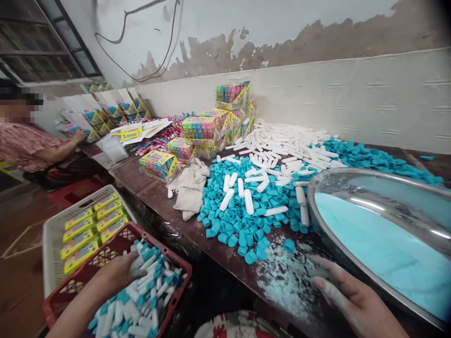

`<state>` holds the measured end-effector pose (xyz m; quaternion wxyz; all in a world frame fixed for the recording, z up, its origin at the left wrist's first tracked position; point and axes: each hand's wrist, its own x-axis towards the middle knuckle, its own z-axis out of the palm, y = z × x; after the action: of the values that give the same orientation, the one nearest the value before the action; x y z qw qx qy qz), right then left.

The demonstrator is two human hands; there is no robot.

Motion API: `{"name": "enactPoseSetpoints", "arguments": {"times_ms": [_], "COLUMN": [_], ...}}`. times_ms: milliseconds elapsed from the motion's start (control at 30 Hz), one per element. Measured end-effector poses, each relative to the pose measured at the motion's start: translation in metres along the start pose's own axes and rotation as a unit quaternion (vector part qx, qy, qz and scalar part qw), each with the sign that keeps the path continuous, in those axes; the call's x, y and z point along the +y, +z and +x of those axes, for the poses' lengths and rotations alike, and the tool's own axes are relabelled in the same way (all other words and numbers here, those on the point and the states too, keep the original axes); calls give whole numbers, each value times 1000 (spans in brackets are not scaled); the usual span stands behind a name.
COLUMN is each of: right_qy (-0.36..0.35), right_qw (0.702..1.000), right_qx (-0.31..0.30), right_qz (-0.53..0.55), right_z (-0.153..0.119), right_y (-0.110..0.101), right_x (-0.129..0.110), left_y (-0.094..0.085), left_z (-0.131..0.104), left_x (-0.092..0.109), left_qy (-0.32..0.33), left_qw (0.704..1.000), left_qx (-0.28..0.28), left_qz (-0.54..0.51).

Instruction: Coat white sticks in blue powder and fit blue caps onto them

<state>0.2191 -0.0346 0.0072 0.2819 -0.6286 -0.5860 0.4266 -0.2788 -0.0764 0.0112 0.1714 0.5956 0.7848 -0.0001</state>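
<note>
My left hand (121,271) is over a red plastic basket (186,272) filled with white tubes with blue caps (130,310). Its thumb and fingers look apart, with capped tubes right by the fingertips. My right hand (347,291) hovers by the table edge, fingers and thumb apart, holding nothing I can see; pale powder coats its skin. Beside it stands a large metal bowl (312,206) of light blue powder (380,244). Spilled powder (285,281) covers the tabletop near the fingertips. Beyond are a heap of blue caps (239,225) and several loose white tubes (248,202).
A pale crate (47,244) of yellow boxes (79,230) adjoins the basket. A crumpled cloth (192,188) lies by the caps. Packed display boxes (199,129) stack behind, near a white tube pile (282,141). Another person (28,145) sits at far left.
</note>
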Motion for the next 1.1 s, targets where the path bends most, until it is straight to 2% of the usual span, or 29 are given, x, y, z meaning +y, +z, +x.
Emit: {"name": "enactPoseSetpoints", "arguments": {"times_ms": [33, 67, 100, 133, 200, 300, 367, 433, 533, 633, 700, 767, 800, 867, 900, 933, 1000, 1100], "right_qy": [-8, -19, -31, -43, -68, -98, -108, -111, -115, -127, -142, -166, -178, -203, -215, -223, -225, -223], "right_qw": [1000, 1000, 999, 998, 995, 991, 988, 987, 987, 987, 985, 982, 979, 973, 970, 967, 963, 959], "right_qx": [5, 7, 9, 8, 6, 11, 15, 17, 20, 20, 26, 50, 67, 98, 110, 120, 144, 174], "right_qz": [-9, -20, -33, -45, -68, -93, -106, -115, -112, -98, -89, -76, -68, -47, -38, -31, -28, -32], "right_z": [1, 2, 3, 4, 4, 2, -1, -4, -6, -4, 0, 5, 8, 11, 11, 11, 8, -3], "right_y": [2, 4, 7, 10, 15, 19, 20, 19, 18, 19, 21, 24, 25, 26, 26, 26, 23, 9], "right_x": [1, 0, -1, -3, -9, -18, -23, -26, -28, -32, -38, -46, -51, -58, -61, -63, -63, -60], "left_y": [-1, -3, -4, -6, -7, 0, 9, 18, 26, 24, 20, 20, 21, 28, 32, 35, 41, 42], "left_z": [4, 10, 17, 24, 38, 57, 70, 84, 101, 104, 94, 75, 64, 40, 28, 18, 4, -4], "left_x": [-3, 4, 19, 41, 102, 201, 252, 284, 301, 295, 288, 286, 287, 294, 299, 304, 315, 330], "left_qy": [1, 20, 54, 96, 197, 275, 274, 249, 226, 219, 234, 270, 288, 306, 306, 308, 321, 359], "left_qw": [1000, 999, 996, 990, 971, 948, 948, 955, 958, 955, 947, 919, 890, 810, 777, 759, 750, 762], "left_qx": [21, 49, 76, 99, 116, 129, 131, 132, 136, 127, 110, 42, -14, -133, -176, -203, -225, -231], "left_qz": [13, 11, -1, -22, -65, -96, -91, -90, -111, -157, -191, -283, -353, -482, -521, -537, -532, -488]}}
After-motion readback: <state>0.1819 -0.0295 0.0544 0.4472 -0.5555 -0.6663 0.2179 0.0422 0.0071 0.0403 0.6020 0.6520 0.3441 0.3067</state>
